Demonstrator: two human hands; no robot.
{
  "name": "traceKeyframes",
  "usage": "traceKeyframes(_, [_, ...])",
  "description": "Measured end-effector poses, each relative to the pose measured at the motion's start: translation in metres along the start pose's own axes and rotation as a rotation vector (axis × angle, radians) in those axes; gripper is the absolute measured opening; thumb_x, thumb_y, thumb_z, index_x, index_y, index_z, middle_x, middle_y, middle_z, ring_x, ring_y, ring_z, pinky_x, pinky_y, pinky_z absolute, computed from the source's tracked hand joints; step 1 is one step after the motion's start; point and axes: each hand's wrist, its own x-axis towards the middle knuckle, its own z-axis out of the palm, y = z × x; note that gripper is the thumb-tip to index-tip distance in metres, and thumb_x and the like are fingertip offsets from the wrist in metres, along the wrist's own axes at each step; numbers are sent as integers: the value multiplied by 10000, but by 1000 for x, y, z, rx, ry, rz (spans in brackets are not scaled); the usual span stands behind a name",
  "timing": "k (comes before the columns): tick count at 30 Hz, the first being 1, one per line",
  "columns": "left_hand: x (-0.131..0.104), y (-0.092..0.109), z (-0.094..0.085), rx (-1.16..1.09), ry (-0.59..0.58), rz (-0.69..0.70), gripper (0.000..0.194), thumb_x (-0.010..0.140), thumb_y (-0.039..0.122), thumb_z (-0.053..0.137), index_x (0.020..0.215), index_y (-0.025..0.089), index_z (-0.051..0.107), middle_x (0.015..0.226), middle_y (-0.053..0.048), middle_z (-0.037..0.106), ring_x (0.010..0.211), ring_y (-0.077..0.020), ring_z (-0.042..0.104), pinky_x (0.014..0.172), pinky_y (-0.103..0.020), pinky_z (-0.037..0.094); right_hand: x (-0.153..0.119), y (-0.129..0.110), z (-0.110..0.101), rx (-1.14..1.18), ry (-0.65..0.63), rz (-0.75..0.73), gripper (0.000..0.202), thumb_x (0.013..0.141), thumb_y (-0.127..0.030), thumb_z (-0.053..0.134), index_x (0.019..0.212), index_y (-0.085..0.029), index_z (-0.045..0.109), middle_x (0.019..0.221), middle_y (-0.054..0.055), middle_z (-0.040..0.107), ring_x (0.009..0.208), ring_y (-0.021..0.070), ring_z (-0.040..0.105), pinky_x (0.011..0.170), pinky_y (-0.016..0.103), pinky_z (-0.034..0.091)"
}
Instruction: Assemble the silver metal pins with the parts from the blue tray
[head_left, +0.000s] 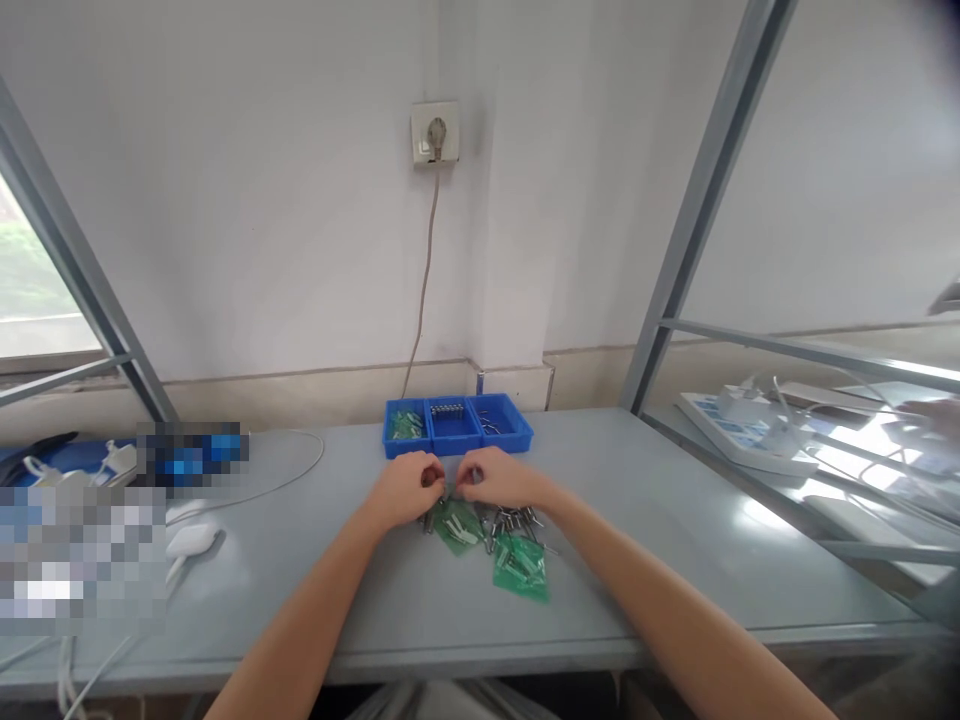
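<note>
My left hand [407, 489] and my right hand [499, 478] meet just in front of a blue three-part tray, fingers pinched at the top edge of a green plastic bag [458, 528] with metal pieces in it. A second green bag [520, 567] lies flat to the right, nearer the table's front. Beside it, partly under my right hand, is a loose pile of metal pieces [513, 520]. The blue tray [517, 440] holds green bags in its left compartment, small metal parts in the middle and a few thin pieces in the right.
White adapters and cables [193, 540] lie on the left of the grey table [420, 615]. Slanted metal frame posts [701, 220] rise at both sides. Beyond the right post are a white power strip [742, 430], cables and part of another person's hand [934, 412].
</note>
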Motion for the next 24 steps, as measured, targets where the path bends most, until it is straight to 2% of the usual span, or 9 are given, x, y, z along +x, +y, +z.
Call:
traceKeyframes(3, [-1,1,0,56,-35,39,125,739,205,569,806,212,674,831,-32,687,781,-192,592,690,-284,423,-1,-8,8,-40,-51,-33,127,691,-232,600,761,-192,699,827,25,687,773,180,595,670,261,416])
traceKeyframes(5, [-1,2,0,55,-55,58,126,737,197,564,797,218,673,836,-27,692,787,-195,594,698,-285,423,-3,-10,7,-50,-87,-31,126,690,-270,624,769,-199,692,850,26,679,781,183,586,667,262,411])
traceKeyframes(9, [-2,3,-1,36,-86,76,120,739,202,564,788,233,668,832,-10,692,786,-190,595,698,-277,422,-6,-6,4,-106,-139,-52,332,655,-443,706,903,-223,695,931,36,655,898,228,553,711,280,407])
traceKeyframes(12, [-2,3,0,37,-82,74,114,743,210,562,787,229,666,833,-12,688,786,-189,592,695,-276,417,-5,-2,4,-146,-179,-81,428,663,-513,706,985,-230,691,937,45,632,959,250,524,765,300,404])
traceKeyframes(15, [-2,2,0,41,-81,64,104,746,230,570,788,224,665,835,-17,684,779,-189,590,683,-275,416,-4,1,5,-153,-202,-93,425,699,-515,688,1019,-236,690,941,48,610,966,250,511,809,322,395])
traceKeyframes(19, [-1,1,1,45,-81,70,103,747,230,567,781,223,664,818,-14,678,763,-182,584,677,-274,411,-3,3,6,-145,-220,-97,359,739,-513,660,970,-241,707,911,42,580,968,246,497,857,344,376])
traceKeyframes(24, [-1,1,0,31,-89,51,112,764,253,565,801,216,664,824,-17,679,773,-180,583,677,-271,413,-4,2,5,-145,-252,-67,587,638,-632,707,1120,-300,670,978,45,558,1046,289,451,925,402,342])
